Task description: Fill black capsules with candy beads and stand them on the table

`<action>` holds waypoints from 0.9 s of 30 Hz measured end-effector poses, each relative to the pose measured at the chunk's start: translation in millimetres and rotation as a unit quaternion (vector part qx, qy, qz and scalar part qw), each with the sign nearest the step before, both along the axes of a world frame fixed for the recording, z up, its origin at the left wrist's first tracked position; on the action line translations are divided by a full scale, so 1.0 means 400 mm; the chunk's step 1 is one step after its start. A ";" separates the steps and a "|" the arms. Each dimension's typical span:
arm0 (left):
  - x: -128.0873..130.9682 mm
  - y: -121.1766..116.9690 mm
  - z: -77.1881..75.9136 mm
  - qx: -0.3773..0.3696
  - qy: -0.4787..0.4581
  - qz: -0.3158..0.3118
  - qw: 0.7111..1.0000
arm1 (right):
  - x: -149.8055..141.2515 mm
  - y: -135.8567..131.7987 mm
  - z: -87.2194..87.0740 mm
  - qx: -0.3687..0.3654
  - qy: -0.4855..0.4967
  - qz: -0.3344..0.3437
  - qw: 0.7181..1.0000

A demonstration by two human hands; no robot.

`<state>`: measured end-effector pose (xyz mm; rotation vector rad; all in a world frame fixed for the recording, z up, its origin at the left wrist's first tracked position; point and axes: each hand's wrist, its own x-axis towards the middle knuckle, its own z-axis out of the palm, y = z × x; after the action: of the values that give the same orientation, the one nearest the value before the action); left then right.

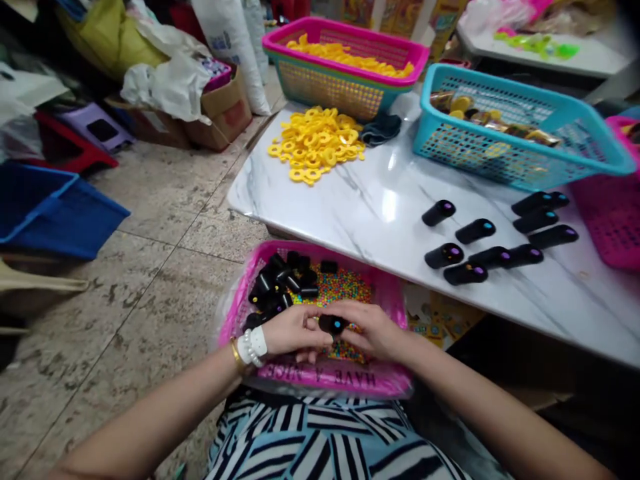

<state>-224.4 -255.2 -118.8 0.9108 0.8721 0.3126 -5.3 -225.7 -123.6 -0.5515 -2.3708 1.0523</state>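
Observation:
Over a pink basket [400, 303] on my lap, my left hand [290, 331] and my right hand [373, 327] meet around a small black cylinder [330, 324] with a blue dot on its end. My left thumb lies along its near side, and the fingers of my right hand curl over the far side. Under my hands the basket holds many small coloured beads [345, 288]. A heap of loose black cylinders [280, 275] fills its left part. Some fingers are hidden behind the cylinder.
Several black cylinders [475, 230] with purple or blue dots stand on the marble-patterned table [350, 213]. Behind them are a blue basket [500, 150], a yellow ring pile [320, 143], a dark cloth [381, 130] and a pink-rimmed basket [345, 73]. A blue bin [65, 220] sits left.

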 end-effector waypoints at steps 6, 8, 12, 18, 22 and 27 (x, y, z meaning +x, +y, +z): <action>0.004 -0.005 0.009 0.016 -0.012 -0.020 1.000 | -0.039 0.001 0.015 0.030 0.004 -0.028 0.999; 0.005 -0.010 0.007 -0.005 -0.029 -0.039 0.999 | -0.040 -0.008 0.022 0.016 0.003 -0.021 1.000; -0.005 -0.019 -0.002 0.045 0.006 -0.026 0.999 | -0.014 0.005 0.014 -0.046 -0.029 -0.029 0.998; -0.035 -0.013 0.001 0.167 0.132 0.156 0.965 | 0.007 0.039 -0.047 0.110 -0.413 -0.038 0.903; -0.047 -0.018 0.009 0.172 0.127 0.143 0.966 | -0.018 0.017 -0.055 0.113 -0.443 0.032 0.889; -0.058 -0.032 0.026 0.193 0.143 0.125 0.963 | 0.016 -0.004 -0.010 -0.115 -0.180 -0.023 0.977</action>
<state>-247.4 -267.9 -108.5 1.2288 1.2239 0.5948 1.0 -227.2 -127.8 -0.9469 -2.5396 1.3091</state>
